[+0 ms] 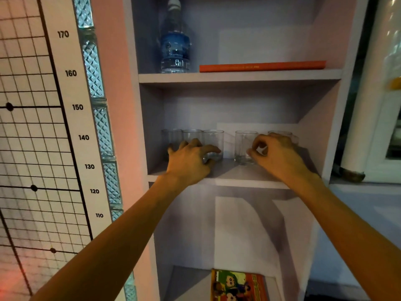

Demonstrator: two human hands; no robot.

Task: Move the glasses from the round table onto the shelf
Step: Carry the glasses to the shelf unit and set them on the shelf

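Observation:
Several clear glasses stand in a row on the middle shelf [227, 170]. Three sit close together at the left: the first glass [171, 137], the second glass [192, 135] and the third glass [213, 140]. My left hand [188, 161] reaches in low, its thumb and forefinger wrapped around the third glass's base and its other fingers spread in front of the first two. A fourth glass [244, 144] stands apart to the right. My right hand [275, 155] pinches its right side with curled thumb and forefinger. A fifth glass [282, 134] is mostly hidden behind that hand.
The upper shelf holds a water bottle [174, 48] and a flat orange book [262, 66]. A colourful comic book [236, 285] lies on the bottom shelf. A height chart [76, 107] and glass-block strip [102, 127] flank the left; a white cabinet [382, 105] stands right.

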